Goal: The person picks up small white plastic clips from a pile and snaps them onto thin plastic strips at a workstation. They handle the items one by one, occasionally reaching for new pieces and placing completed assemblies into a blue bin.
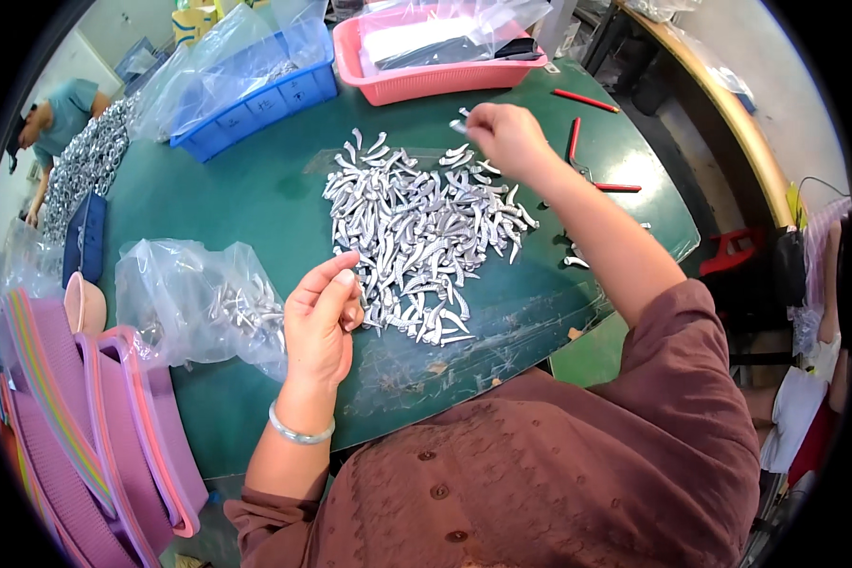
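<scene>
A heap of small, curved silver metal pieces (417, 218) lies spread over the green table (246, 213). Above the heap's far right edge, my right hand (506, 137) pinches one or two such curved metal pieces (459, 123), partly covered by the fingers. At the near left edge of the heap is my left hand (322, 317), its thumb and forefinger pressed together and the other fingers curled. Whether a piece sits in that pinch is hidden. A clear plastic bag (180, 308) holding more silver pieces rests left of my left hand.
A blue bin (256, 114) and a pink basket (407, 85) stand at the far side. Red-handled tools (575, 142) lie to the right. Purple bags (114, 426) crowd the near left. Beyond a pile of metal parts (90, 156), another person (66, 118) bends at the far left.
</scene>
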`<act>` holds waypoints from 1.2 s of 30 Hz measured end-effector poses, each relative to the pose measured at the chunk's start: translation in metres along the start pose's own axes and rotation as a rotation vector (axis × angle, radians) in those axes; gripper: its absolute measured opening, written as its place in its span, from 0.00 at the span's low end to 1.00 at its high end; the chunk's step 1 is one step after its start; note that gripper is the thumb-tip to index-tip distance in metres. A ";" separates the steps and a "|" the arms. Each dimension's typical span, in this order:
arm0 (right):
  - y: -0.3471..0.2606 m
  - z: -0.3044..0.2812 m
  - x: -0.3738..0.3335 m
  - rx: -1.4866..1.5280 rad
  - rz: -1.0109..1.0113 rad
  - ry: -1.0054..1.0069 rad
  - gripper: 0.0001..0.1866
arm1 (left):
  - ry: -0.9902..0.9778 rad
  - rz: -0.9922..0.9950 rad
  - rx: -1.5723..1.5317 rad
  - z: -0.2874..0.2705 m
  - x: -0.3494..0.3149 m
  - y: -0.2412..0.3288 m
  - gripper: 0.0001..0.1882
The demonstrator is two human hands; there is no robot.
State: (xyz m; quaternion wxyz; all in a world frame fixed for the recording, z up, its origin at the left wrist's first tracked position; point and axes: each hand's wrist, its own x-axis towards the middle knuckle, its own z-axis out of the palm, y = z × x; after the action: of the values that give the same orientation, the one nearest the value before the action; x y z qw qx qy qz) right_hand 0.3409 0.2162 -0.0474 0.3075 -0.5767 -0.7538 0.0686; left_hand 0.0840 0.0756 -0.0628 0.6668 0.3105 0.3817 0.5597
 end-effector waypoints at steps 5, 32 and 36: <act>0.065 0.017 0.027 -0.310 0.140 0.111 0.07 | 0.003 -0.003 0.000 -0.001 0.000 0.002 0.08; -0.082 0.005 -0.071 -0.071 -0.468 -0.380 0.04 | -0.007 -0.096 0.030 -0.001 -0.003 0.002 0.07; -0.096 0.007 -0.073 0.998 0.010 -0.518 0.12 | -0.027 -0.148 0.043 -0.001 -0.003 0.000 0.07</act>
State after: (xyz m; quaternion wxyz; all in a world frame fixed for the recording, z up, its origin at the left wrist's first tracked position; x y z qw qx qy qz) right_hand 0.2685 0.1199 -0.0372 0.3476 -0.3293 -0.6780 0.5578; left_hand 0.0827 0.0728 -0.0630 0.7046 0.3032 0.4065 0.4963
